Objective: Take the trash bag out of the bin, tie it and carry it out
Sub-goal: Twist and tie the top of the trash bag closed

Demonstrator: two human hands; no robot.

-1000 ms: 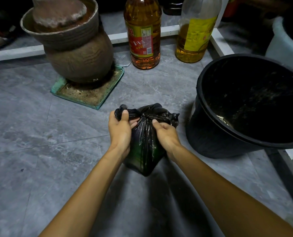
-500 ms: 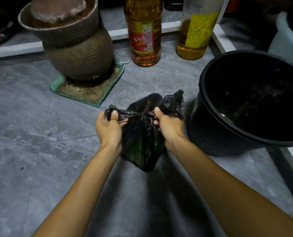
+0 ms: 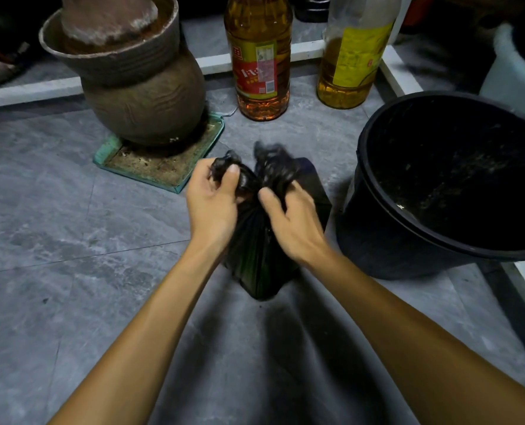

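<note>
Brown clay jar (image 3: 141,96) sits on a green tray (image 3: 163,167) at the left. Two oil bottles (image 3: 259,62) stand behind. On the gray floor (image 3: 55,225), the left hand (image 3: 213,207) and right hand (image 3: 292,222) each squeeze a twisted end of the black trash bag (image 3: 255,265). Just beside it, at the right, stands the black bin (image 3: 439,191).

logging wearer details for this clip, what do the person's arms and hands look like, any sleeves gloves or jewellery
Both forearms are bare as far as the frame shows, no sleeve in view. The left hand and right hand wear no gloves, and no watch, bracelet or ring is visible. The right hand is slightly motion-blurred, so small details there are uncertain.
</note>
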